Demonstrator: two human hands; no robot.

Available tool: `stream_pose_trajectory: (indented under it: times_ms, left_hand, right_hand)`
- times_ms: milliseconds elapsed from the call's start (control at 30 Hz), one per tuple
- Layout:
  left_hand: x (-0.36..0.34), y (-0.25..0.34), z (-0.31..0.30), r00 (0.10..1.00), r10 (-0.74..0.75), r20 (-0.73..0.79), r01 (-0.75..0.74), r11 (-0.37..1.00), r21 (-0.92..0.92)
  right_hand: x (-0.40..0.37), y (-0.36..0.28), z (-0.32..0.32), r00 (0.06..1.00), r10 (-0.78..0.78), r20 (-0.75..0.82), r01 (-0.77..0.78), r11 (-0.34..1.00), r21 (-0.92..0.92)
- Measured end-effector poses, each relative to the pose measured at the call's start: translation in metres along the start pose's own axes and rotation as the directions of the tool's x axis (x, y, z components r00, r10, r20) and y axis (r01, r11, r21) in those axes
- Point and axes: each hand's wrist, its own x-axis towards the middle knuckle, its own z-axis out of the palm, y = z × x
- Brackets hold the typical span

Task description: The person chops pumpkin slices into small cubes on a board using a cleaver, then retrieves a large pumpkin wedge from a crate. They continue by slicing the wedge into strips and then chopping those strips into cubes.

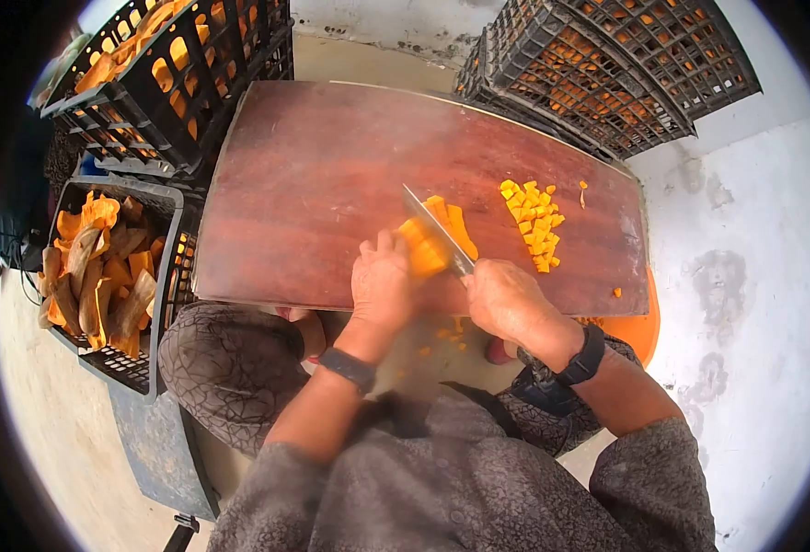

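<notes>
On the reddish-brown board [313, 184], my right hand [511, 299] is closed round the handle of a knife [437, 225], whose blade points up and to the left. My left hand [382, 281] has its fingers at the left side of an orange pumpkin piece [423, 248], slightly blurred; whether it grips the piece cannot be made out. Orange strips [460, 230] lie beside the blade on its right. Further right is a pile of small orange cubes [535, 221].
A black crate [175, 212] of peels and pumpkin pieces stands at the left, with another filled crate [161, 110] above it. Stacked crates [589, 83] stand behind the board at the right. An orange container [642, 331] shows under the board's right corner. Scraps lie on the floor.
</notes>
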Motion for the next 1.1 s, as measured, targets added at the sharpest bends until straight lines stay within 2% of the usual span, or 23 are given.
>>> stream_pose_trajectory:
  times_ms: [200,300,367,467,533,800,900,967,1033,1100]
  left_hand:
    - [0.001,0.000,-0.003,0.999,0.010,0.035,-0.011,1.000,0.026]
    - [0.002,-0.001,0.001,0.998,0.029,0.059,-0.032,0.998,0.054]
    - [0.005,-0.001,-0.003,0.998,0.030,0.051,-0.033,0.998,0.061]
    - [0.003,0.002,-0.003,0.998,0.043,0.053,-0.047,0.996,0.071]
    - [0.001,0.003,0.001,0.999,0.034,-0.011,-0.033,0.998,0.059]
    - [0.002,0.004,0.000,1.000,-0.025,0.011,0.025,1.000,0.014]
    - [0.005,0.003,-0.001,0.999,-0.045,0.024,0.045,0.999,0.000]
    - [0.006,0.003,0.000,1.000,-0.018,0.015,0.018,1.000,0.013]
    - [0.009,0.003,0.002,1.000,-0.017,0.018,0.016,0.997,0.076]
    - [0.008,0.003,0.004,1.000,-0.028,0.004,0.027,0.998,0.056]
  right_hand:
    - [0.000,0.001,0.006,0.999,-0.003,0.039,0.003,1.000,0.004]
    - [0.005,0.008,0.022,0.999,0.049,-0.010,-0.049,0.997,0.057]
    - [0.011,0.015,0.038,0.994,-0.029,-0.109,0.034,0.998,0.047]
    - [0.009,0.025,0.045,0.979,-0.044,-0.197,0.066,0.992,0.105]
    - [0.011,0.022,0.038,0.982,-0.055,-0.179,0.073,0.993,0.096]
    - [0.005,0.013,0.008,0.997,-0.050,-0.058,0.055,0.993,0.102]
    - [0.012,0.013,0.023,0.999,-0.009,-0.051,0.014,0.995,0.098]
    - [0.017,0.015,0.036,0.992,-0.031,-0.123,0.043,0.995,0.090]
    - [0.017,0.015,0.035,0.992,-0.022,-0.123,0.035,0.993,0.108]
    - [0.017,0.015,0.032,0.992,-0.026,-0.125,0.042,0.991,0.129]
